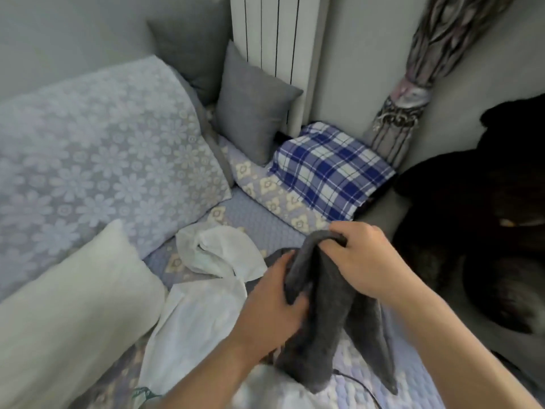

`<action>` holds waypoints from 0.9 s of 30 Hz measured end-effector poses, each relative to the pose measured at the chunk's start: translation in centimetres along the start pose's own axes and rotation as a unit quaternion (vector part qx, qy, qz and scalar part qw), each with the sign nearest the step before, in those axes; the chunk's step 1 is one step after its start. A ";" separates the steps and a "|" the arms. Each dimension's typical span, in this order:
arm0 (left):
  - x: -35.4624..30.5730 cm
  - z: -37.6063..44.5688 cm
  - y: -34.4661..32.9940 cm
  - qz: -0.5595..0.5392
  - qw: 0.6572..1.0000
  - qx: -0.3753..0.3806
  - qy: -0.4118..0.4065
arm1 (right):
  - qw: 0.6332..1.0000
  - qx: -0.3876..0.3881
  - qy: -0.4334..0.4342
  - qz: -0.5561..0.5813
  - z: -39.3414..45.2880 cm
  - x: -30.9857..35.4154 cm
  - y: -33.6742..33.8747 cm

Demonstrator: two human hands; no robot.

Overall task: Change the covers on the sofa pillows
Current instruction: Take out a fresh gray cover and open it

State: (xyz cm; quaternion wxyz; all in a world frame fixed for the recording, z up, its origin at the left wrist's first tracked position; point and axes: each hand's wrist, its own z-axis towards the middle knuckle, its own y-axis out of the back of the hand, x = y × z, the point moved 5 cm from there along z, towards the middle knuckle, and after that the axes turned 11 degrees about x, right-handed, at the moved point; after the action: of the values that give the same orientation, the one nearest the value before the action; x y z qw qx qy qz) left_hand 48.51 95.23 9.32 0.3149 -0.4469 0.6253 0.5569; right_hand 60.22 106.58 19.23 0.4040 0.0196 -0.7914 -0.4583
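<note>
The grey cover (321, 308) hangs limp over the sofa seat (259, 219), held up between both hands in the one head view. The right hand (368, 261) grips its top edge with fingers curled over the fabric, and the left hand (274, 293) grasps a fold just below, thumb on the outside. It holds no filling, so the step in hand looks like finding and opening its mouth. A bare white pillow (67, 305) leans on the left, beside a loose white cover (206, 278) lying crumpled on the seat. Further back stand two grey pillows (250, 113), already covered, a large floral pillow (103, 149) and a checked pillow (330, 169). Next, I judge, the opening must be spread wide with both hands and brought to a corner of the white pillow, which is well apart from the hands.
</note>
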 end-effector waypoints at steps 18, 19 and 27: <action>0.6 -7.3 22.0 -0.027 0.967 -0.246 -0.064 | 0.981 0.098 -0.005 -0.170 3.2 -4.4 -2.4; 0.4 -7.1 22.5 -0.038 0.962 -0.261 -0.071 | 0.971 0.115 -0.006 -0.208 3.8 -4.8 -3.9; -0.4 -11.4 29.4 -0.006 0.791 -0.610 -0.042 | 0.983 -0.015 -0.147 -0.112 4.4 -11.9 -9.4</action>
State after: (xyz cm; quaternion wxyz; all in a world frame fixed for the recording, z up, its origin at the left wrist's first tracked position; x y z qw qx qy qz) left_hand 23.10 83.58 23.92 0.0063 -0.5259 0.1390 0.8391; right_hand 62.11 109.04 3.80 0.2302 0.0344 -0.8279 -0.5102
